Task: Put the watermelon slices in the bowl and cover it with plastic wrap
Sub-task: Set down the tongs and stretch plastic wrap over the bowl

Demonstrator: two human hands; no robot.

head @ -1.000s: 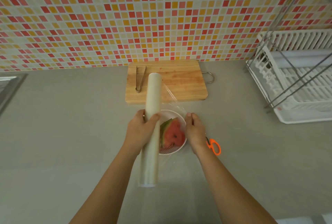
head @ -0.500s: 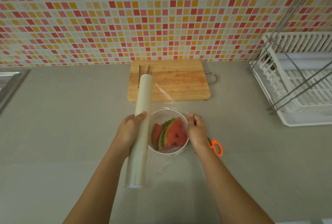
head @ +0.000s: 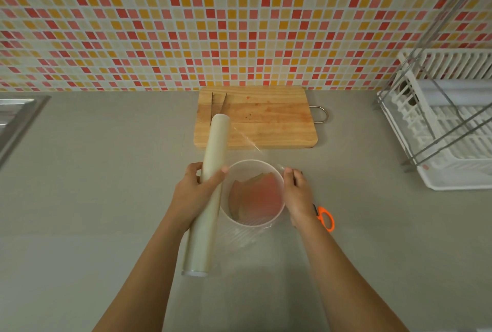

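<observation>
Bowl (head: pixel 246 223) — film (head: pixel 255 190) spans rim | left hand (head: pixel 194 196): roll (head: pixel 216 142) | right hand (head: pixel 298 196): film edge

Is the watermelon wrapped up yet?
Nearly. The watermelon slices lie in the bowl. The left hand grips the plastic wrap roll while the right hand pinches the sheet stretched over the bowl. To do: cut the sheet off the roll, perhaps with the scissors, and press it down.
</observation>
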